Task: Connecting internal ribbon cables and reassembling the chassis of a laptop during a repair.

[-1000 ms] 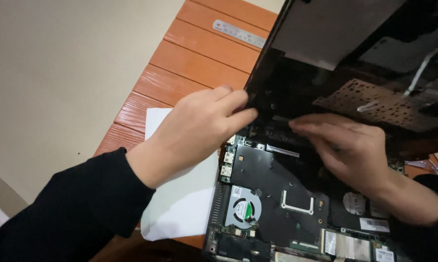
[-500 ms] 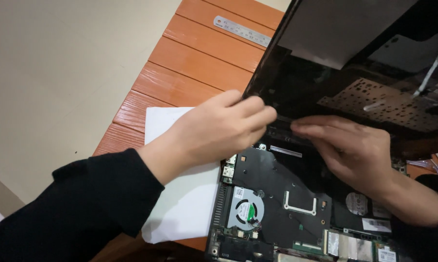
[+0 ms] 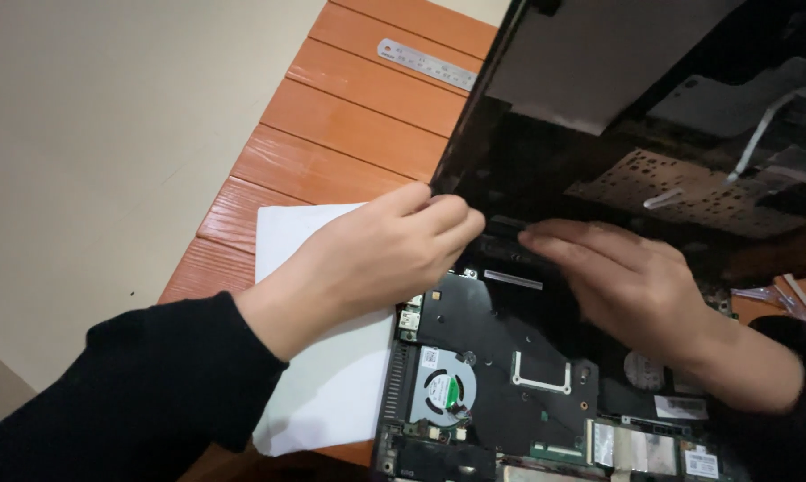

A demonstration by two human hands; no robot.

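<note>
Laptop cover (image 3: 546, 170), a black panel lifted up at a slant, is held at its lower left corner by the left hand (image 3: 376, 254). The fingers (image 3: 438, 214) of this hand are curled closed around the edge of the cover, with the thumb on the outer side. The right hand (image 3: 630, 286) is flat and mostly open, and its fingertips (image 3: 537, 239) press on a dark strip at the hinge area, just beside the left hand; whether it grips something there, I cannot tell.

Under both hands lies the opened laptop base (image 3: 510, 375), with the black board exposed. A round cooling fan (image 3: 443, 393) sits in it near the left side, below the left hand. On the underside of the raised cover a perforated metal plate (image 3: 680, 192) and a pale ribbon cable (image 3: 760, 129) are visible.

The laptop rests on an orange wooden table (image 3: 349, 134). A white sheet of paper (image 3: 322, 393) lies partly under the left edge of the base. A metal ruler (image 3: 425, 64) lies further away on the table, well apart from the hands. Both arms wear black sleeves (image 3: 144, 393).
</note>
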